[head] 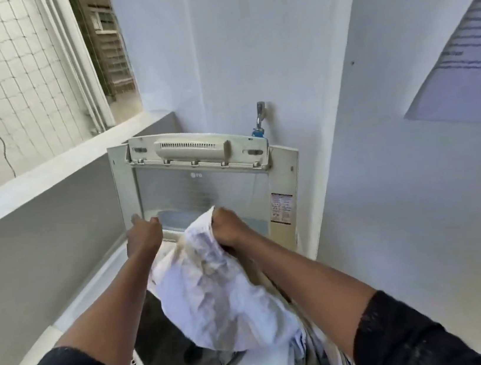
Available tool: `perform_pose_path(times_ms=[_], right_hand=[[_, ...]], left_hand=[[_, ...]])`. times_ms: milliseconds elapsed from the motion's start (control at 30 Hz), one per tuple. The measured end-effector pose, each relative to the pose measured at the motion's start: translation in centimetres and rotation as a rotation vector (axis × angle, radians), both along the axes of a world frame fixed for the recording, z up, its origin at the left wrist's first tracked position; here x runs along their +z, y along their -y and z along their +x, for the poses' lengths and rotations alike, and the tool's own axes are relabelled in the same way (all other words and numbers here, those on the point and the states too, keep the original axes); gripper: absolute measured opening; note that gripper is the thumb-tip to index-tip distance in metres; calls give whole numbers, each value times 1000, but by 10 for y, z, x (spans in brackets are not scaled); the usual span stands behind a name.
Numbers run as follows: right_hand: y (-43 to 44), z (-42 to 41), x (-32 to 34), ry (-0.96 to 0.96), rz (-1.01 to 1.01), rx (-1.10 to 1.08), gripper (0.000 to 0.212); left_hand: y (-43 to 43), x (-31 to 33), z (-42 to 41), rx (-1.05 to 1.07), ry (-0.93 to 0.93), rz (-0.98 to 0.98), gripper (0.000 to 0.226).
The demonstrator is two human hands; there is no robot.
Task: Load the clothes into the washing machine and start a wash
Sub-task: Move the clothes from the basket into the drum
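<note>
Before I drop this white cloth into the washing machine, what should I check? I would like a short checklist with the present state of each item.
1. Lid fully raised: ok, it stands upright behind the opening.
2. Right hand holds the white cloth firmly: ok, its fingers are curled round the bunched top.
3. Cloth hangs over the drum opening: ok for the main part.
4. No fabric outside the rim: not ok, some hangs past the machine's front right edge.
5. Left hand clear of the cloth: ok; whether it touches the lid, cannot tell.
6. Tap on the wall turned on: cannot tell.
</note>
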State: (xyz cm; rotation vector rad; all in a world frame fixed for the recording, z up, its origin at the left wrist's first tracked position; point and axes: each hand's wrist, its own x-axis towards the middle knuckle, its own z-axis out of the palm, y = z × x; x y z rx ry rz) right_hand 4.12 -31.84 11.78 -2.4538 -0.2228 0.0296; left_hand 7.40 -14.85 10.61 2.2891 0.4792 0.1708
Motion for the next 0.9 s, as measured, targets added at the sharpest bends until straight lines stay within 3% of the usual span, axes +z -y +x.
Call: perform_pose_path(times_ms=[133,233,300,400,467,533,600,667,800,900], right_hand=[[-25,-7,-49,-260,-159,186,30],[-9,-13,-64,-307,-314,268,37],[19,-18,-70,-287,-237,133,30],[83,-26,-90,-226,-61,-242,25],[126,-42,-108,-251,-65,-442,24],[162,-67,-133,-394,-173,-511,27],[185,-93,-161,-584,-293,-469,34],[195,-116,-188,-700,-290,-433,41],[202,-153,-226,-673,-164,-483,30],[204,-171,-244,-677,38,-563,61]], left_hand=[[0,-26,1,-229,-65,104,51],[12,-40,-4,-354,-124,115,50],[28,-48,-9,-464,-137,113,48],[68,-57,-22,-716,-144,161,47],[106,-64,-32,-915,-141,223,52],[152,-77,-45,-1125,-125,364,62],[196,-98,-65,-1332,-72,625,73],[233,-123,-92,-1449,-16,904,82],[276,-174,-132,-1451,-115,1222,94],[274,-202,-137,-1398,-163,1428,75]])
